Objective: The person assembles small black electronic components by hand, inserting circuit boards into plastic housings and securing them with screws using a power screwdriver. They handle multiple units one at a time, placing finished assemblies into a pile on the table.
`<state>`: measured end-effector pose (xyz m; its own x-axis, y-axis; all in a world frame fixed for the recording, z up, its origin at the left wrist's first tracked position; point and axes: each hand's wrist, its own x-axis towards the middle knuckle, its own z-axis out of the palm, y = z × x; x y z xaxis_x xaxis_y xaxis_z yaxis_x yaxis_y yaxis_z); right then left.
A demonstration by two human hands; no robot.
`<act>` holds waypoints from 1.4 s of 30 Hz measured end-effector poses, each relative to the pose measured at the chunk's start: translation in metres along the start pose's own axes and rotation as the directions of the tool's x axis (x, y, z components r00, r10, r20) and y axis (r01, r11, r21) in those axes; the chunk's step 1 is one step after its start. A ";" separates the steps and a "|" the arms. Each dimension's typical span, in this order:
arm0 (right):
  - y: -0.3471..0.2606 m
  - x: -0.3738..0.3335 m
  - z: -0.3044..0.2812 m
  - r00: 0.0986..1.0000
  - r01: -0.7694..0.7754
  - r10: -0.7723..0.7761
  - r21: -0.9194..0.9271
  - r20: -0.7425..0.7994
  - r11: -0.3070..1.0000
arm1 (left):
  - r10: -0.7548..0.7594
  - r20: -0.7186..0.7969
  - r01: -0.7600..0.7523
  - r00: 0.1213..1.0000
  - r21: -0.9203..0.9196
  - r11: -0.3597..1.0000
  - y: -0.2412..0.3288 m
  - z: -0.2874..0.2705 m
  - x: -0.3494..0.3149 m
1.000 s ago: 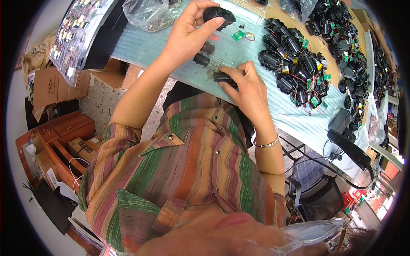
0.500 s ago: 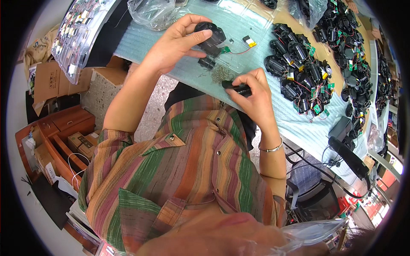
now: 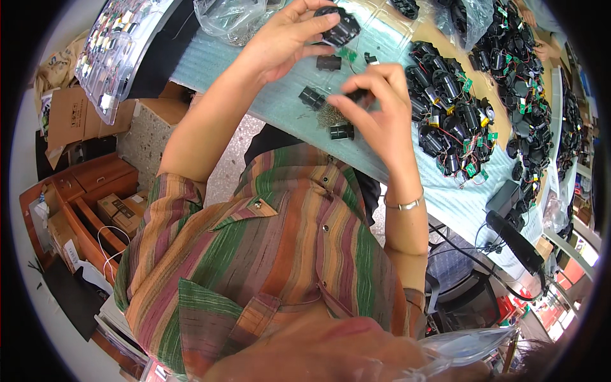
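Up near the far side of the table, my left hand [image 3: 289, 38] grips a rounded black plastic housing [image 3: 342, 27] between thumb and fingers. A small green circuit board [image 3: 347, 53] is just below it. My right hand [image 3: 385, 105] hovers over the near part of the table, fingers curled around something dark that they mostly hide. Beneath it is a heap of small screws [image 3: 331, 116]. Around the heap lie a black cylindrical part [image 3: 312, 97], a second cylindrical part [image 3: 342, 132] nearer the edge, and a short black piece [image 3: 329, 62] beyond.
To the right is a pile of black housings [image 3: 452, 114] with wires, green boards and batteries; another long pile [image 3: 528, 95] lies farther right. A clear plastic bag [image 3: 229, 19] sits at the far left. A black handheld device [image 3: 515, 242] with a cable rests at the right edge. Another person's hand [image 3: 544, 49] shows far right.
My left hand has moved away and to the right with the housing. My right hand has lifted from the table edge, uncovering the near cylindrical part; the short black piece now lies apart from the housing.
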<state>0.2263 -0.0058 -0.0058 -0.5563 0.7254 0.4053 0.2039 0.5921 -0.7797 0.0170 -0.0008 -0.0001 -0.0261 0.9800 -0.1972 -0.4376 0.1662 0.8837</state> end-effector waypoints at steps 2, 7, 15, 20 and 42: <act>0.006 0.011 0.007 1.000 0.011 -0.013 -0.093 -0.015 0.996 | -0.012 -0.012 0.012 1.000 -0.012 1.000 0.006 0.002 0.007; 0.006 -0.007 -0.001 0.992 0.090 -0.065 -0.235 0.112 0.968 | 0.073 -0.026 -0.070 0.997 0.117 0.991 0.015 0.001 0.004; -0.008 -0.044 -0.013 0.955 0.049 0.034 -0.268 0.295 0.962 | 0.079 -0.055 -0.065 0.995 0.220 0.973 0.010 0.000 0.001; -0.005 -0.035 -0.011 0.980 0.089 -0.051 -0.195 0.192 0.977 | 0.109 0.006 -0.109 0.994 0.137 0.985 0.020 0.008 0.007; 0.006 0.037 0.027 0.994 0.103 -0.093 -0.230 0.054 0.968 | 0.311 0.135 -0.324 0.941 0.087 0.942 0.046 0.032 0.031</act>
<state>0.1855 0.0152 -0.0081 -0.6159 0.6470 0.4496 0.3249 0.7284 -0.6032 0.0247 0.0408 0.0477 -0.0390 0.9885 0.1464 -0.3259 -0.1510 0.9333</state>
